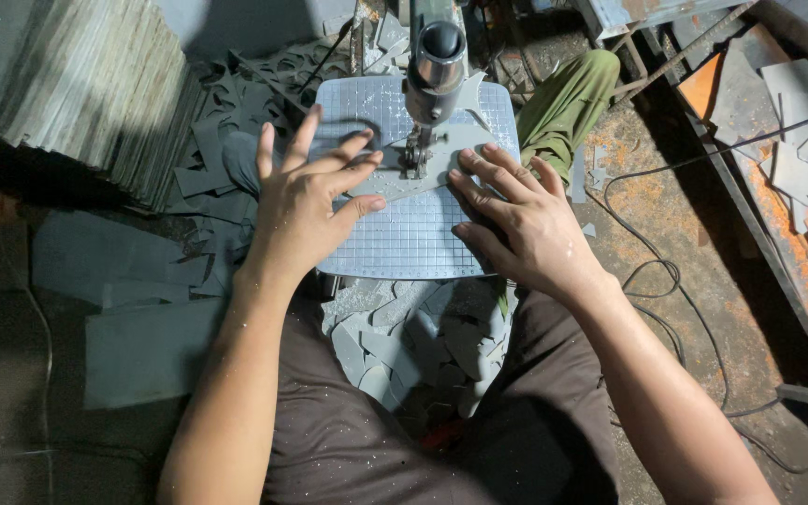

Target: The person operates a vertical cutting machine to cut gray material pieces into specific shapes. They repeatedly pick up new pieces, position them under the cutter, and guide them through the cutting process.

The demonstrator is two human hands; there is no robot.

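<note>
Grey curved flat sheet piece point(395, 178) on gridded metal saw table point(404, 243), under blade of grey scroll-saw head point(434, 65) | left hand point(306, 201) open, fingers spread, pressing piece flat | right hand point(526, 224) open, fingertips on piece edge | grey offcuts point(413, 351) below table

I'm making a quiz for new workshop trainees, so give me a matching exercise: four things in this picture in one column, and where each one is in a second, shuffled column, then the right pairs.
Things:
1. left hand
2. right hand
3. stack of grey sheets
4. grey offcuts

Places:
A. piled between the person's legs, below the saw table
B. flat on the grey workpiece, right of the blade
C. standing at the far left of the picture
D. fingers spread on the workpiece, left of the blade

Pairs: 1-D, 2-B, 3-C, 4-A
</note>
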